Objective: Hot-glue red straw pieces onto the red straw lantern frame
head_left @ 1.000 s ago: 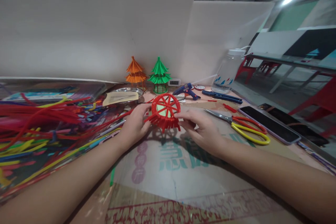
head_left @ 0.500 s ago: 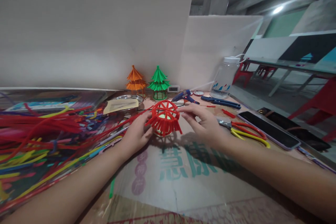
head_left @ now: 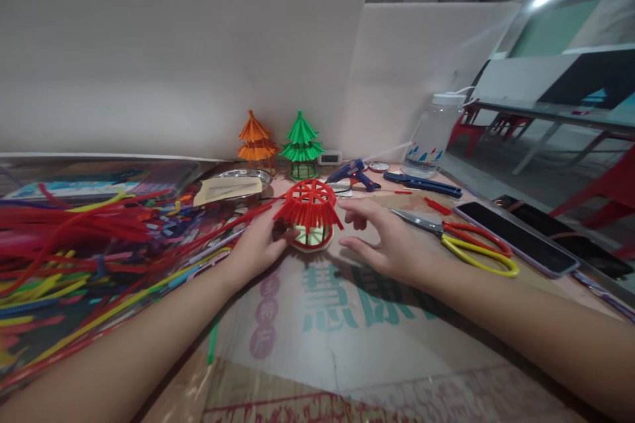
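Observation:
A small red pavilion model [head_left: 311, 211], built of fuzzy pipe cleaners, stands upright on the table in front of me. It has a wheel-like ring on top, a fringed skirt of short red strips and a pale round base. My left hand [head_left: 265, 238] grips its left side, thumb toward the front; some of the fingers are hidden behind it. To the right, apart from the model, is my right hand [head_left: 380, 238], fingers spread and slightly curled with nothing in them. Behind stand an orange pavilion model [head_left: 255, 142] and a green one [head_left: 301, 149].
Coloured pipe cleaners [head_left: 74, 244] are heaped at the left near a metal dish [head_left: 243, 180]. A blue glue gun [head_left: 354, 175] lies behind the model. To the right are scissors [head_left: 466, 244], a phone [head_left: 516, 238], a blue cutter [head_left: 421, 185] and a clear bottle [head_left: 429, 132].
The red model has tipped from leaning toward me to standing level, so its base now shows. My right hand has moved off its rim and opened wider. The view has shifted slightly.

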`<state>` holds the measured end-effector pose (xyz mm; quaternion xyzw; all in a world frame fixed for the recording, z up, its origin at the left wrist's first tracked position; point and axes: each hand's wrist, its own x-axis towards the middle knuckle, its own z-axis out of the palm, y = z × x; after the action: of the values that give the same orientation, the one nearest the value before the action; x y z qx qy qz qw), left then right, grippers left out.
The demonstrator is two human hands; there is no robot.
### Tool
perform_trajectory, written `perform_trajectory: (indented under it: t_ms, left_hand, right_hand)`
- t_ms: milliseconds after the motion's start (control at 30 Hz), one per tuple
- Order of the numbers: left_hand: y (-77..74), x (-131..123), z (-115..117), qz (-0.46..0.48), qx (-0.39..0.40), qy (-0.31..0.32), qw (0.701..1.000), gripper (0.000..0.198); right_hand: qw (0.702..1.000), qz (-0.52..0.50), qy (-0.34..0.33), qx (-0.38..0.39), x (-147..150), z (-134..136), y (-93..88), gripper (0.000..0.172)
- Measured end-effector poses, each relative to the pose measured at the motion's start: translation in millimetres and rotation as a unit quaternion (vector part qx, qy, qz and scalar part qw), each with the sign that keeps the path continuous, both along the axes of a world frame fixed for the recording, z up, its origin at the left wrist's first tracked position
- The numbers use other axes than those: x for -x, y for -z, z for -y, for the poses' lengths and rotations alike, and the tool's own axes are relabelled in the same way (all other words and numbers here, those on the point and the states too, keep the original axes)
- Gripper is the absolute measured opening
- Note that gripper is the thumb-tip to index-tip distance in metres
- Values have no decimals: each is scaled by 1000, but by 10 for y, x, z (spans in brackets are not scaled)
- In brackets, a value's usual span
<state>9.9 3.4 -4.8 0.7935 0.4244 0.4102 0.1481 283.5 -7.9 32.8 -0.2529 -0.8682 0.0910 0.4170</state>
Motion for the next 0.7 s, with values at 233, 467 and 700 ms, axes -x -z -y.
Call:
perform_trajectory:
  t_ms: [233, 467, 700]
  left_hand:
    - [-22, -20, 12, -8, 1, 1, 1000, 38]
    - [-60, -23, 34, -13, -2, 5, 1000, 37]
    - [-53, -25, 29, -17, -1, 6, 1000, 39]
  right_hand:
    - [992, 9, 24, -125, 19, -21, 42, 25]
    - [988, 19, 16, -154, 64, 4, 17, 9]
    - [987, 24, 25, -160, 20, -21, 32, 45]
